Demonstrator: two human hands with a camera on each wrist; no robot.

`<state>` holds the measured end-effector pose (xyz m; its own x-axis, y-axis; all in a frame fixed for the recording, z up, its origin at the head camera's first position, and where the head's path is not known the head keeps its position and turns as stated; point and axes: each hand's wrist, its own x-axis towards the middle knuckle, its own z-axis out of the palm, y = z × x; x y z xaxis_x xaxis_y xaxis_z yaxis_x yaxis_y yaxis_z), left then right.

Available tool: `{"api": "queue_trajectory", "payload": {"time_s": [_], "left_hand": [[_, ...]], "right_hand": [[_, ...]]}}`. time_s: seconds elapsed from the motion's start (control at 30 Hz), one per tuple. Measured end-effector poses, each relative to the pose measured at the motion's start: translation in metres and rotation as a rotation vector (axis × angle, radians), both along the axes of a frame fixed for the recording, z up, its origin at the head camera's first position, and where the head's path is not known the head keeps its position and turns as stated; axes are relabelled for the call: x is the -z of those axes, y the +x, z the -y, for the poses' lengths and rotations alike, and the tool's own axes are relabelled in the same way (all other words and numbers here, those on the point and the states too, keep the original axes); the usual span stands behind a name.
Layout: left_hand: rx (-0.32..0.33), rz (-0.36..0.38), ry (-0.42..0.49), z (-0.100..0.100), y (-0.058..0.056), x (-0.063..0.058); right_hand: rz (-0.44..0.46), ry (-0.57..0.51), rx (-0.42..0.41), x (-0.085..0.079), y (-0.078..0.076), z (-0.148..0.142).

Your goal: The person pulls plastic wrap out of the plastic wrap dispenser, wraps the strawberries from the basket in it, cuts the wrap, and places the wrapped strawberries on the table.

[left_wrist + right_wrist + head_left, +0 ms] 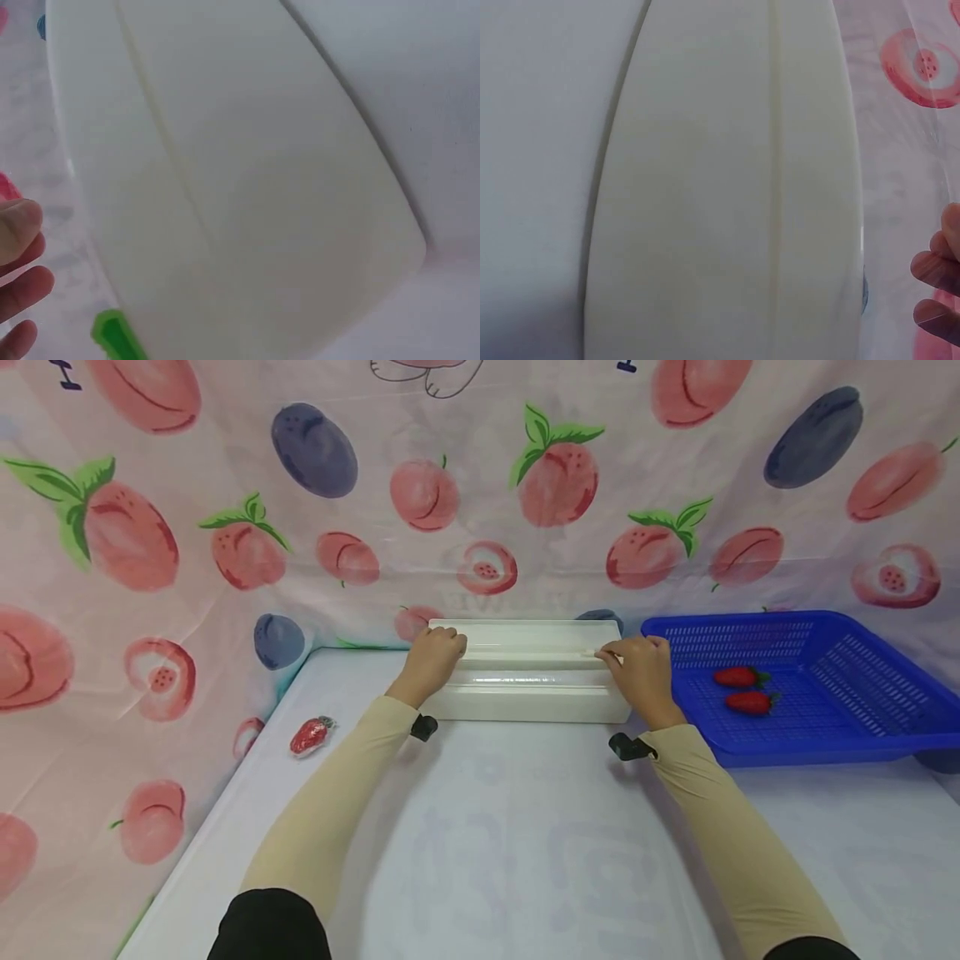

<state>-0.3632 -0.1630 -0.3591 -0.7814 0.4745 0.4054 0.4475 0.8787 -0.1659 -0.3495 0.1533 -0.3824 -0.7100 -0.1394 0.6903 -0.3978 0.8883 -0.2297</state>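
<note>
A long white box [525, 706], which looks like a cling film dispenser, lies at the back of the table. A shiny strip of clear film [532, 677] shows along its top. At the box's left end my left hand [437, 660] has its fingers curled, pinching at the film. My right hand [637, 672] pinches at the right end, thumb and forefinger together. In the left wrist view my left fingers [22, 292] stand beyond the box's edge, with a green piece [116, 335] below. The right wrist view shows my right fingers [937, 270] beyond the opposite end.
A blue basket [810, 752] with two strawberries [746, 689] stands to the right of the box. On the left lies a strawberry [311, 737] in shiny clear wrap. White cloth covers the table [510, 835]; a fruit-printed curtain [480, 460] hangs close behind the box.
</note>
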Motion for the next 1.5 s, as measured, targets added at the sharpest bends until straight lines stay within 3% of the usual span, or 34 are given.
{"api": "queue_trajectory", "payload": {"time_s": [0.27,0.5,0.67,0.9,1.23,1.33,1.5], "left_hand": [[0.066,-0.11,0.018,0.006,0.002,-0.006],[0.214,-0.209,0.127,0.013,0.001,-0.02],[0.27,-0.156,0.161,0.014,0.002,-0.03],[0.346,-0.071,0.061,0.018,0.012,-0.034],[0.341,-0.011,-0.059,0.018,0.026,-0.044],[0.352,-0.023,-0.029,0.02,0.026,-0.041],[0.41,-0.144,0.035,0.025,0.026,-0.033]], "right_hand": [[-0.035,-0.021,-0.004,-0.008,0.001,0.0],[-0.067,-0.028,0.004,-0.015,-0.001,-0.001],[-0.095,-0.045,0.001,-0.021,-0.001,-0.002],[-0.128,-0.051,-0.012,-0.024,-0.001,-0.003],[-0.149,-0.053,-0.017,-0.03,0.001,-0.002],[-0.15,-0.044,-0.016,-0.031,0.002,-0.002],[-0.171,-0.021,-0.018,-0.032,0.006,-0.003]]}}
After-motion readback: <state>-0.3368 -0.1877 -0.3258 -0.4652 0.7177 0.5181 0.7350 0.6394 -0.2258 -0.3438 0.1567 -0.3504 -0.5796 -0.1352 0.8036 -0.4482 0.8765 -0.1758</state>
